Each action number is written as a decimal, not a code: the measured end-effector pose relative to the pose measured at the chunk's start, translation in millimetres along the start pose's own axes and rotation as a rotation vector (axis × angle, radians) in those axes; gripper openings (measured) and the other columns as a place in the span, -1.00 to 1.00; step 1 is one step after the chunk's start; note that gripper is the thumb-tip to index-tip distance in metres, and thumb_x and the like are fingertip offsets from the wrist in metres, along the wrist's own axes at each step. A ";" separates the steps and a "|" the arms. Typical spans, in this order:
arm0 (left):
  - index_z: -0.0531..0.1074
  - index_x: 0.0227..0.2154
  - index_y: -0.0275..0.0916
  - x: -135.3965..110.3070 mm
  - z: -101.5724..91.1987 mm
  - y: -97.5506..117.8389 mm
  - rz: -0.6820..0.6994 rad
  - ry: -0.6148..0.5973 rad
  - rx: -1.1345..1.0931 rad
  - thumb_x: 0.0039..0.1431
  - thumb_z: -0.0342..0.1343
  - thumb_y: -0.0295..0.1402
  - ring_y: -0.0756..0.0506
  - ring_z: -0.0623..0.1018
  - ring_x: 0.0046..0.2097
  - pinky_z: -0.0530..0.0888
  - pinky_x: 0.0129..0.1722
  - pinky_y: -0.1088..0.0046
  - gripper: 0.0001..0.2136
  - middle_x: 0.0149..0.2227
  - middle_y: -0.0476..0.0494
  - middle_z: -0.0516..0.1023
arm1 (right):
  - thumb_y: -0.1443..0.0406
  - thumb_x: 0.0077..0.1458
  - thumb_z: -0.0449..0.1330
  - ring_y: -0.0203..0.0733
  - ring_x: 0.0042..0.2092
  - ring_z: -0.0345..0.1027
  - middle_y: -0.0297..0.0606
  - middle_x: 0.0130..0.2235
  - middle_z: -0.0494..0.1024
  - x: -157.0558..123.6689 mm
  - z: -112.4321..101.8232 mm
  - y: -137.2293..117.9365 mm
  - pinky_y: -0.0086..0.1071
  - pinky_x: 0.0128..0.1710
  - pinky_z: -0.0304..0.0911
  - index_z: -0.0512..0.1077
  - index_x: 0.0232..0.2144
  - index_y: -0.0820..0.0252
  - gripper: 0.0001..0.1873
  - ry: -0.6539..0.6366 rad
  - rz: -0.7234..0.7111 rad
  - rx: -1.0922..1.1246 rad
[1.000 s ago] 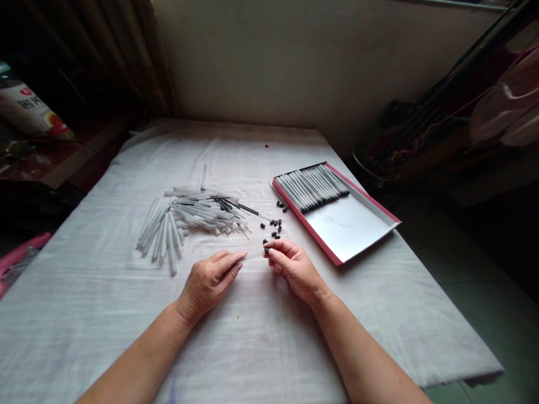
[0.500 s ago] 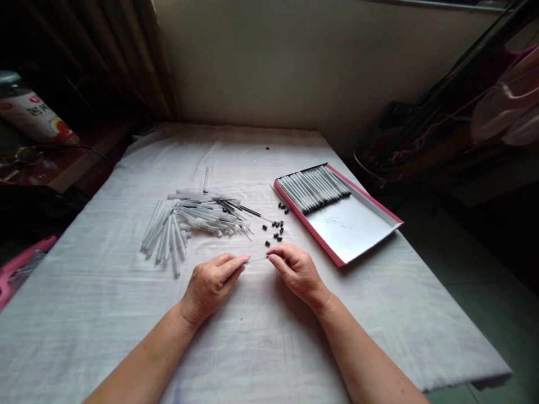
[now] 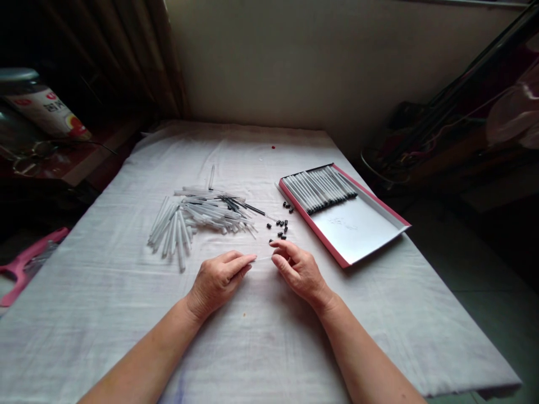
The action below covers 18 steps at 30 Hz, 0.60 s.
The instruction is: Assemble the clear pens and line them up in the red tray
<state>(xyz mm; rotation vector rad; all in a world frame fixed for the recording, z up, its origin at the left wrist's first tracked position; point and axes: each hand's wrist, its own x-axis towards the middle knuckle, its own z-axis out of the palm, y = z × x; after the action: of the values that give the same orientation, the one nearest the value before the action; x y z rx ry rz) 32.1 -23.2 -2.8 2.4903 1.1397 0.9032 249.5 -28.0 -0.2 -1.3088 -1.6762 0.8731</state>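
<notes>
My left hand (image 3: 221,280) is closed in a pinch on a slim clear pen tube (image 3: 264,258), which points right toward my other hand. My right hand (image 3: 298,275) has its thumb and index finger apart. Its thumb is at the tube's right end; whether it touches is unclear. The index fingertip is beside a small black plug (image 3: 270,241), partly covering it. Several more black plugs (image 3: 281,223) lie scattered just beyond. Left of them is a loose pile of translucent pen barrels (image 3: 210,213), with dark thin refills (image 3: 246,205) among them.
A shallow red-edged box lid (image 3: 370,242) on the right holds a row of black-ended pens (image 3: 318,188). White cloth (image 3: 105,280) covers the table. A labelled jar (image 3: 50,106) stands on a side surface at left, above a pink object (image 3: 25,269). A wall (image 3: 261,67) closes off the back.
My right thumb and index finger have spread apart from their pinch at the tube's end, the index finger moving toward a black plug. The view has shifted slightly.
</notes>
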 end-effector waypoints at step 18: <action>0.56 -0.30 -0.23 -0.7 -10.5 -16.7 -0.247 0.077 -0.241 0.18 0.11 -0.34 -0.07 0.62 -0.31 0.54 -0.29 0.48 -0.85 -0.34 -0.13 0.65 | 0.00 0.07 0.18 -0.31 -0.58 0.27 -0.28 -0.55 0.52 4.2 -13.9 3.9 -0.41 -0.54 0.20 0.50 -0.49 0.17 -0.63 0.032 0.205 0.222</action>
<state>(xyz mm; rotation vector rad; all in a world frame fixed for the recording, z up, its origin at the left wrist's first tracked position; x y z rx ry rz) 15.3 -13.0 -2.8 2.0871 1.2476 1.0055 263.1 -22.5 3.0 -1.3474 -1.3921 1.1187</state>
